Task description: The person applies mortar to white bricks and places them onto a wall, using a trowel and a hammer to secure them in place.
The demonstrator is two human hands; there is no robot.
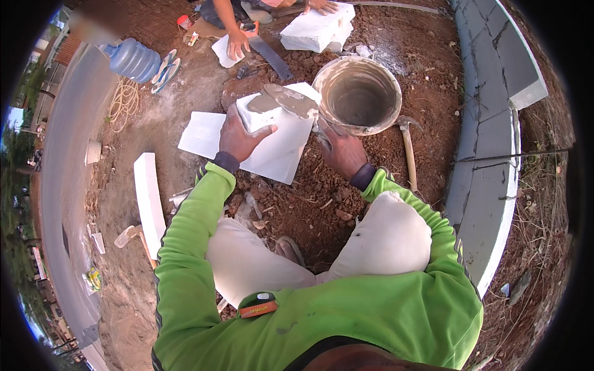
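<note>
My left hand [241, 139] grips a small white block [253, 116] over a large flat white slab [278, 151]. My right hand [339, 148] is closed on a trowel [297, 105], whose blade bears grey mortar and lies across the top of the small block. The bucket [357, 96], coated inside with grey mortar, sits just beyond my right hand. A hammer-like tool with a wooden handle [408, 151] lies beside the bucket on the soil.
Along the right runs a pale block wall [479, 185]. At top, another person's hand [238, 44] rests on a white piece near a saw [270, 57] and white blocks [315, 31]. A water jug [133, 59], sandals [166, 69], coiled hose [124, 105] and white strip [148, 198] lie left.
</note>
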